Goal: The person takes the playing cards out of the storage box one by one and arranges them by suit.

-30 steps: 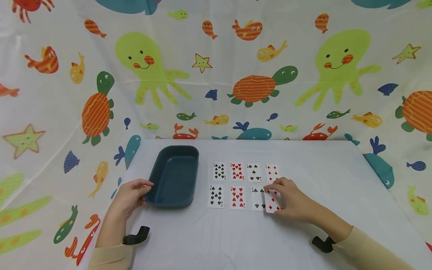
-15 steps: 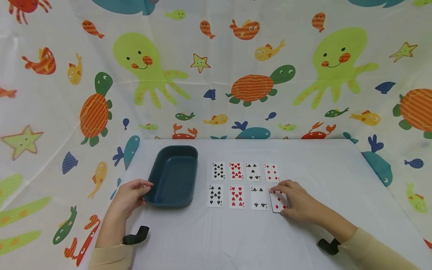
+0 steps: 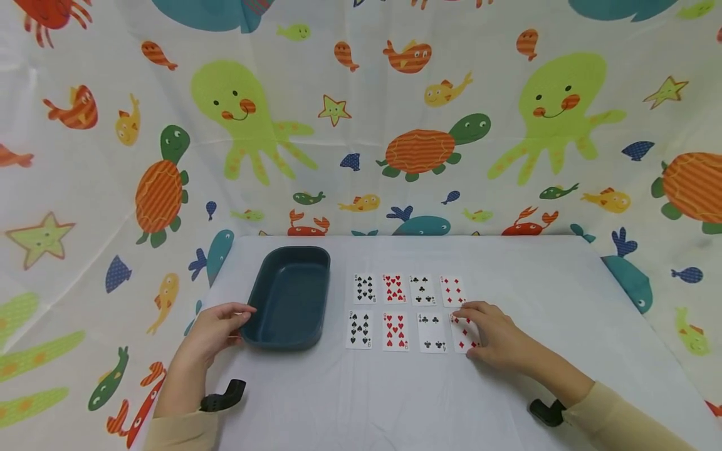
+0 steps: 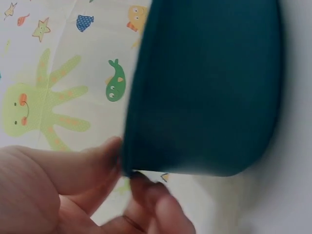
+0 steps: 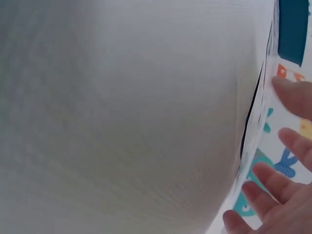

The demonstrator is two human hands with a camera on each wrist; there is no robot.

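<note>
My left hand [image 3: 211, 332] pinches the rim of a dark teal tray [image 3: 293, 294] at its near left corner. In the left wrist view, thumb and fingers meet on either side of that tray's edge [image 4: 127, 146]. At the right end of the front row of playing cards, my right hand [image 3: 499, 338] reaches over a diamond card [image 3: 461, 334] lying on the table, fingers at its right edge, partly covering it. The right wrist view has the fingers [image 5: 273, 181] spread apart, with nothing pinched between them. Left of that card lies a club card [image 3: 431, 333].
Further left in the front row are a heart card [image 3: 396, 332] and a spade card [image 3: 359, 329]. Behind runs a second row of spade [image 3: 365, 289], heart [image 3: 393, 289], club [image 3: 422, 290] and diamond [image 3: 452, 291] cards. A sea-animal cloth [image 3: 338, 144] hangs behind the white table [image 3: 366, 401].
My right hand slid the front-row diamond card rightward off the club card, then let it go, and the card now lies flat. The left hand has stayed at the tray.
</note>
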